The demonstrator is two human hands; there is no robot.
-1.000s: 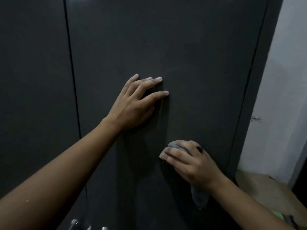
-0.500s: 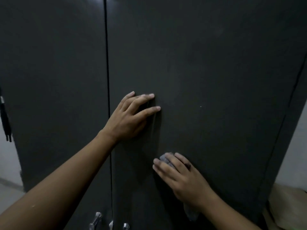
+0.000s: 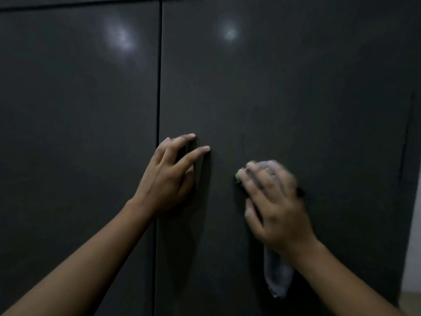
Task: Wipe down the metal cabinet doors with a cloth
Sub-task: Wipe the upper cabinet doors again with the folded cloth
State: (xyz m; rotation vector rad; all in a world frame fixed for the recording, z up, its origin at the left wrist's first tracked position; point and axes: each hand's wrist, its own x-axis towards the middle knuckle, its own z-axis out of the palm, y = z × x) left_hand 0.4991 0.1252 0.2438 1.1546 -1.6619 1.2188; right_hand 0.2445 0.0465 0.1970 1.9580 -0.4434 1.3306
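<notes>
Grey cloth (image 3: 276, 279) against the cabinet door (image 3: 296, 99) in the grip of the right hand (image 3: 275, 208); left hand (image 3: 168, 179) flat, released.

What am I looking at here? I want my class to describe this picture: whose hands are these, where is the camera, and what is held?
There is no machine here. A person wears one wide-angle camera on the head, so you see their own arms reaching forward. Before them are two dark doors, the left door and the right door, with a thin seam between. The left hand rests on the right door beside the seam, fingers straight, holding nothing. The right hand, blurred, holds a grey cloth against the same door; its loose end hangs below the wrist. The pale spots above are reflected light.
</notes>
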